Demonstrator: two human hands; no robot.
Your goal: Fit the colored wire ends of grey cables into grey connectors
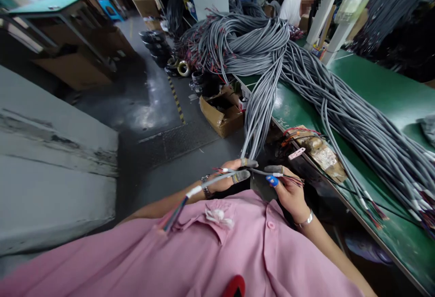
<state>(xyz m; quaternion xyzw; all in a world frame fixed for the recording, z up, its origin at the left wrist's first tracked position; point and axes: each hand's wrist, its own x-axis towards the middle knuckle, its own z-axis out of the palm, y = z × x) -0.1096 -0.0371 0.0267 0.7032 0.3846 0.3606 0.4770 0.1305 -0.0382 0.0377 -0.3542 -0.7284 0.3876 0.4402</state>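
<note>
My left hand [233, 174], with grey finger cots on thumb and finger, is closed around grey cables [217, 180]. One cable runs down to the left over my pink shirt and ends in a white sleeve with coloured wires [176, 213] fanning out. My right hand [291, 194], with a blue cover on the thumb and a grey cot on a finger, pinches another cable end [277, 175] at its white band; thin coloured wires stick out past it. Beyond my hands a thick bundle of grey cables [260, 111] hangs down off the table.
On the green table [353, 79] lies a large heap of grey cables [238, 43], with a long bundle stretching right. A taped brown package [324, 154] sits at the table edge. An open cardboard box [224, 113] and cable coils [152, 45] stand on the floor. Another person [292, 9] is behind the heap.
</note>
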